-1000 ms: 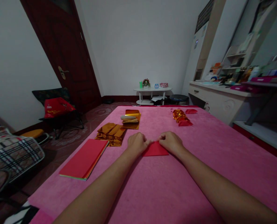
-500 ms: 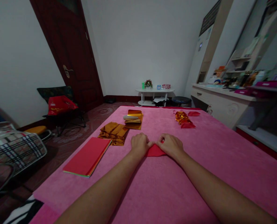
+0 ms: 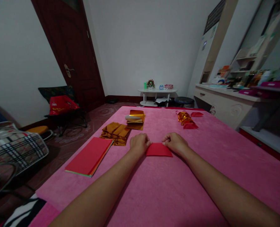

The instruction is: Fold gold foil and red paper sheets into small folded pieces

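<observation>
A small folded piece of red paper (image 3: 158,149) lies on the pink cloth in front of me. My left hand (image 3: 140,143) is closed with its fingertips pinching the paper's upper left corner. At the upper right corner my right hand (image 3: 175,142) pinches the edge, its fingers curled. A stack of coloured sheets with red on top (image 3: 90,156) rests to the left. Behind it are folded gold foil pieces (image 3: 116,133) and more gold foil with a grey roll-like object (image 3: 135,119) on it.
Toward the far right of the pink-covered table (image 3: 201,176) sit crumpled gold foil (image 3: 185,118) and small red pieces (image 3: 196,114). A white side table (image 3: 157,91) stands by the wall, and a cluttered dresser (image 3: 222,101) is at the right.
My hands have moved slightly apart, toward the upper corners of the red paper. More of the paper shows between them, and it looks flatter.
</observation>
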Available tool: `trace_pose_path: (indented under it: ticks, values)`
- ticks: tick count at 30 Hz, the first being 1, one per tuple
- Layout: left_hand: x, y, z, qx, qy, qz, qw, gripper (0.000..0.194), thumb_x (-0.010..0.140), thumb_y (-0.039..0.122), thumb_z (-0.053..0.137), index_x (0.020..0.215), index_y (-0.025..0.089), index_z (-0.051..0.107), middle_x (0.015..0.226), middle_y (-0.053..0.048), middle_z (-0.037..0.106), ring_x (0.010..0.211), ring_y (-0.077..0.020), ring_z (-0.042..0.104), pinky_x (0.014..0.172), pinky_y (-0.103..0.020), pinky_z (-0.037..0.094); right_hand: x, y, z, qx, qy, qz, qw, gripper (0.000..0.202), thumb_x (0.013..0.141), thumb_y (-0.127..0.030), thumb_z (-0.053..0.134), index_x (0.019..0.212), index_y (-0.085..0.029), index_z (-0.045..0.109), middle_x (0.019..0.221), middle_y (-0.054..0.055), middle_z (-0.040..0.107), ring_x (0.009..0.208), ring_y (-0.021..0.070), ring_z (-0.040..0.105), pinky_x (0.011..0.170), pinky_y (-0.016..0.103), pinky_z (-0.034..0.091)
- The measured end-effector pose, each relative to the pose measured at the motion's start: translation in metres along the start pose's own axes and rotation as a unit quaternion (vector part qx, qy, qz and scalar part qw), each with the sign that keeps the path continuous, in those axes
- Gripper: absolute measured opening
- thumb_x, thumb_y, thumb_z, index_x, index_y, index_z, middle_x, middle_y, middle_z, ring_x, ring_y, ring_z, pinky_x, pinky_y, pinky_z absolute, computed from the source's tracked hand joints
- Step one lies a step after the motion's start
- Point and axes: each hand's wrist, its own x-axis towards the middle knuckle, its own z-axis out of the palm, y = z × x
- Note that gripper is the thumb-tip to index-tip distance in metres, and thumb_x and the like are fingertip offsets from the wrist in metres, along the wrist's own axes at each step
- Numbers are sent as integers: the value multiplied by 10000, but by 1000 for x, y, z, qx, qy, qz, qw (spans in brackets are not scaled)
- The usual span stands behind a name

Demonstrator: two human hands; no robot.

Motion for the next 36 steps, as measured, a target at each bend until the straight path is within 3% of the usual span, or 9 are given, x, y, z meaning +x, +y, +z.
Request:
trace_pose_path:
  ticks: [10,16,19,24,29,36]
  values:
    - [-1,-11,-4,-47,-4,-22,999,114,760,337,612,784,241,669,846,-13,693,814,-165,612,647,-242,381,-8,-4,-1,-40,31,8,999,135,666,-232,577,699,-260,705,805,29,712,759,182,638,556,246,360]
    - [2,-7,-4,-124,31,63,990,283,798,437,544,842,214,712,847,-32,699,778,-155,596,668,-240,388,-9,-1,7,52,46,-8,998,138,688,-232,551,698,-224,688,706,14,689,640,149,607,531,226,365]
    - [2,2,-7,-134,16,101,986,307,795,463,543,893,236,723,864,-34,714,777,-158,604,679,-244,383,-9,-4,11,125,47,-33,990,139,695,-239,550,710,-196,681,678,17,679,612,140,591,545,219,389]
    - [0,10,-12,-141,18,96,985,297,812,440,533,843,220,731,821,-46,723,717,-157,612,641,-248,376,-12,-14,9,160,63,-92,981,145,708,-260,535,722,-177,653,661,20,653,613,145,570,556,226,400]
    - [-4,14,-16,-136,44,116,983,250,830,361,527,821,204,721,805,-36,718,707,-146,607,656,-246,373,-16,-20,5,152,33,-161,975,122,705,-262,545,725,-185,637,682,3,643,643,143,562,590,227,403]
    - [-9,14,-23,-49,80,174,980,245,850,339,502,761,201,684,768,-40,686,756,-164,588,719,-296,337,-15,-18,2,169,16,-128,977,129,681,-264,558,667,-188,661,639,-4,647,642,152,562,596,232,402]
